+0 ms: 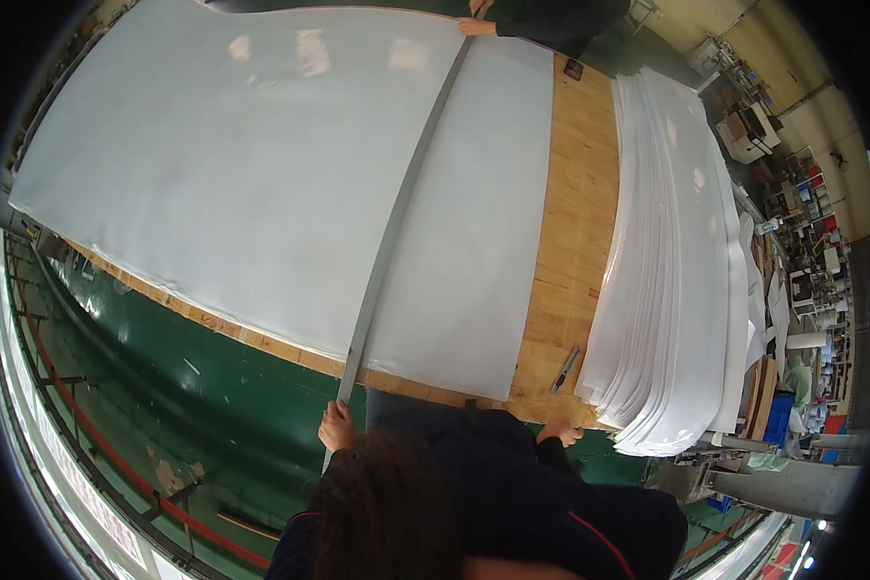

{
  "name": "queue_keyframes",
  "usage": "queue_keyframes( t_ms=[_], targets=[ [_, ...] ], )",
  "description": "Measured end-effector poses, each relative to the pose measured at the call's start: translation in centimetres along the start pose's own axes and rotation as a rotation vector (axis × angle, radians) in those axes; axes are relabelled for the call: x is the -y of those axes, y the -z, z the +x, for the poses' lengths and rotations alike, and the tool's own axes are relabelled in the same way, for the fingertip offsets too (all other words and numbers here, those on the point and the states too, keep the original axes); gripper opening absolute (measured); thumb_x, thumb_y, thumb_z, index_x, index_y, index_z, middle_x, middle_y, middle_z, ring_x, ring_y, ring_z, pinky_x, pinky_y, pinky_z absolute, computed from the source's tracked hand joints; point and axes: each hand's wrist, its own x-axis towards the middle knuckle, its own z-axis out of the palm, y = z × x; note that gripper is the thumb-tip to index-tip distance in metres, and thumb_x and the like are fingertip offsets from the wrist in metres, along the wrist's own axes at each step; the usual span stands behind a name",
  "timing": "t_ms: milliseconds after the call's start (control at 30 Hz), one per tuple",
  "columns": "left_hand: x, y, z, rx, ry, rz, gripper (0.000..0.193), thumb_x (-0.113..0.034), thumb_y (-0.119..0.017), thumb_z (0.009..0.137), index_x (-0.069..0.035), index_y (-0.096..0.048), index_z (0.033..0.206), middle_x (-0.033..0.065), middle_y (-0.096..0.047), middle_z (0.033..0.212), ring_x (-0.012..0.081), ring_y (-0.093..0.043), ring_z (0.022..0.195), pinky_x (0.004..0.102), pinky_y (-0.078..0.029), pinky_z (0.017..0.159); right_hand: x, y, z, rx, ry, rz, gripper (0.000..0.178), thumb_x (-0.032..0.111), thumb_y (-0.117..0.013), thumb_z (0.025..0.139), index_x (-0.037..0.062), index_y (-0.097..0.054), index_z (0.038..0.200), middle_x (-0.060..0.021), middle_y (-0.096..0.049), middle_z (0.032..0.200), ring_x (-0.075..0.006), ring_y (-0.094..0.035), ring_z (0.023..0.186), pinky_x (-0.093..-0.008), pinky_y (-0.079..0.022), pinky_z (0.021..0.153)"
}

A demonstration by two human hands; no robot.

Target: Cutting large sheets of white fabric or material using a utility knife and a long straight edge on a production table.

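A long grey metal straightedge (393,227) lies across the white sheet (232,184) on the table and runs past the near edge. My left hand (337,426) is closed around its near end, just off the table. At the far end, another person's hands (477,26) rest on the same straightedge. My right hand (561,431) is at the table's near edge on the right, fingers curled; whatever they may hold is hidden. Just beyond that hand, a utility knife (565,370) lies on the bare wood.
The wooden table top (575,213) shows between the sheet and a thick stack of white sheets (662,261) on the right. A small dark object (573,70) lies at the far edge. Shelves with many items (812,242) stand farther right; green floor (193,367) shows at left.
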Motion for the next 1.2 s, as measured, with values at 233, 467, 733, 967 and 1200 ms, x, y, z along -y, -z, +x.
queue_keyframes(
  t_ms=[233, 467, 733, 967, 1200],
  targets=[
    [-1.3, 0.6, 0.7, 0.012, -0.053, -0.026, 0.026, -0.029, -0.045, 0.086, -0.01, -0.047, 0.069, 0.0123, -0.055, 0.061, 0.0323, -0.056, 0.055, 0.0426, -0.043, 0.046, 1.3, 0.0, -3.5, 1.229, 0.801, 0.243, 0.021, 0.008, -0.048, 0.079, -0.0013, -0.051, 0.098, -0.0117, -0.057, 0.084, -0.0182, -0.059, 0.069, -0.0315, -0.048, 0.058],
    [-0.6, -0.3, 0.2, -0.004, -0.051, -0.023, 0.026, -0.03, -0.045, 0.086, -0.01, -0.048, 0.07, 0.0135, -0.055, 0.059, 0.0331, -0.056, 0.053, 0.0439, -0.042, 0.045, 5.7, -0.4, -8.1, 1.418, 0.409, -0.201, 0.026, 0.024, -0.049, 0.081, -0.0012, -0.057, 0.082, -0.0088, -0.058, 0.069, -0.0139, -0.056, 0.058, -0.0273, -0.044, 0.049],
    [-0.8, -0.6, 0.2, -0.039, -0.027, -0.005, 0.026, -0.03, -0.043, 0.086, -0.01, -0.047, 0.07, 0.0139, -0.055, 0.059, 0.0342, -0.055, 0.052, 0.0444, -0.042, 0.044, 4.5, -0.4, -9.8, 1.587, 0.608, -0.158, 0.04, 0.03, -0.06, 0.077, -0.0051, -0.059, 0.098, -0.0128, -0.062, 0.09, -0.02, -0.058, 0.083, -0.0285, -0.043, 0.074],
    [-0.7, -0.5, 0.2, -0.024, -0.026, 0.007, 0.027, -0.031, -0.043, 0.087, -0.01, -0.048, 0.07, 0.0141, -0.055, 0.06, 0.0343, -0.055, 0.053, 0.0449, -0.042, 0.044, 3.9, -2.4, -8.9, 1.617, 0.714, -0.124, 0.041, 0.027, -0.062, 0.074, -0.003, -0.057, 0.102, -0.013, -0.061, 0.093, -0.0209, -0.057, 0.086, -0.0303, -0.043, 0.077],
    [-0.7, -0.8, 0.2, -0.002, -0.032, -0.029, 0.027, -0.031, -0.043, 0.087, -0.01, -0.048, 0.071, 0.0136, -0.055, 0.06, 0.034, -0.055, 0.053, 0.045, -0.042, 0.045, 4.4, -2.2, -8.9, 1.589, 0.806, -0.138, 0.041, 0.026, -0.062, 0.074, -0.0028, -0.056, 0.103, -0.0139, -0.061, 0.096, -0.0224, -0.057, 0.089, -0.0313, -0.042, 0.078]
  ],
)
